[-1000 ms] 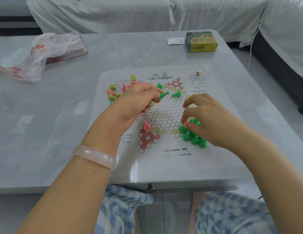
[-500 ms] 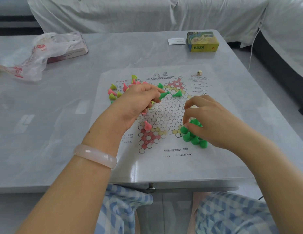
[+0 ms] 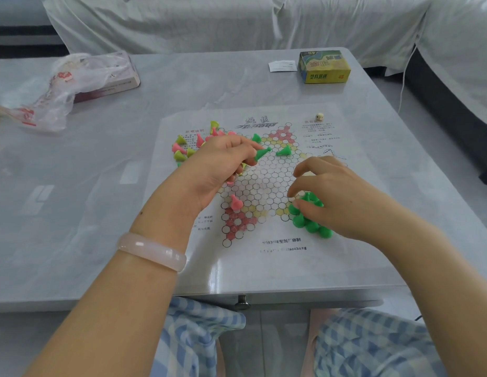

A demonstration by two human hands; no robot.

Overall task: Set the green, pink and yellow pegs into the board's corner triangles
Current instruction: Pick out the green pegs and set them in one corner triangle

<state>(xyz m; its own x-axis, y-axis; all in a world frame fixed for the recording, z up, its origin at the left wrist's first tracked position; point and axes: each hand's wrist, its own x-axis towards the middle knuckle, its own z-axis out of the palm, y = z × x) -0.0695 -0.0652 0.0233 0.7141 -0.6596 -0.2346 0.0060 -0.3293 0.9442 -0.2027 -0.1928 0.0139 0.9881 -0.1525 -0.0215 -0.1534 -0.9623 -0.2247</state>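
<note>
A paper board printed with a hexagon star lies on the table. My left hand grips a green peg over the board's upper left part, with more pegs tucked under its fingers. My right hand pinches a green peg over a cluster of green pegs standing in the lower right triangle. One pink peg stands by the lower left triangle. A loose green peg lies near the top. Pink and yellow pegs are heaped left of the board.
A yellow game box and a white slip sit at the table's back right. A small die rests on the sheet's upper right. A plastic bag over a flat box lies at the back left. A covered sofa stands behind.
Both hands have stayed almost in place. My right hand's fingers have shifted slightly over the green cluster.
</note>
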